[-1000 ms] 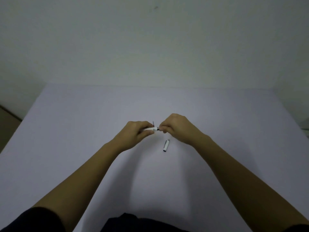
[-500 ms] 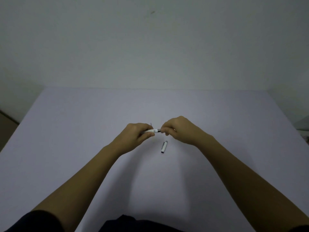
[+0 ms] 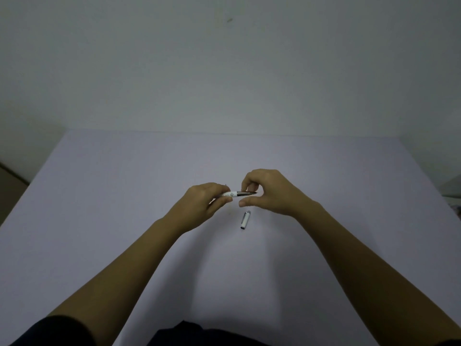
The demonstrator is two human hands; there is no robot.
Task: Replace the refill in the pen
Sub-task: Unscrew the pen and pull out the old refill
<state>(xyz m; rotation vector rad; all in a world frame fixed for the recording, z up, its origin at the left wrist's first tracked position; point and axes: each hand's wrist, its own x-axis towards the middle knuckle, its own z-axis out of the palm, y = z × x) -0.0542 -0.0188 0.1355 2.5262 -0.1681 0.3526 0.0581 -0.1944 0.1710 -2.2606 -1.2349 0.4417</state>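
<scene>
Counter (image 3: 99,221): pale lavender surface, fills the lower frame, plain wall behind it at 12 o'clock.

Left hand (image 3: 202,206): raised above the counter centre, fingers and thumb curled tight round the white pen (image 3: 237,194). Pen lies roughly level, its dark metal tip end pointing to 3 o'clock, out of the fist.

Right hand (image 3: 272,193): at 3 o'clock of the left hand, close beside it. Fingers loosely curled, forefinger above and thumb below the pen tip, parted. The tip sits in the gap between them; contact with the forefinger cannot be told.

Cap (image 3: 245,220): small white piece with a silver end, lying on the counter at 6 o'clock of the pen tip, just below the right thumb, apart from both hands.
</scene>
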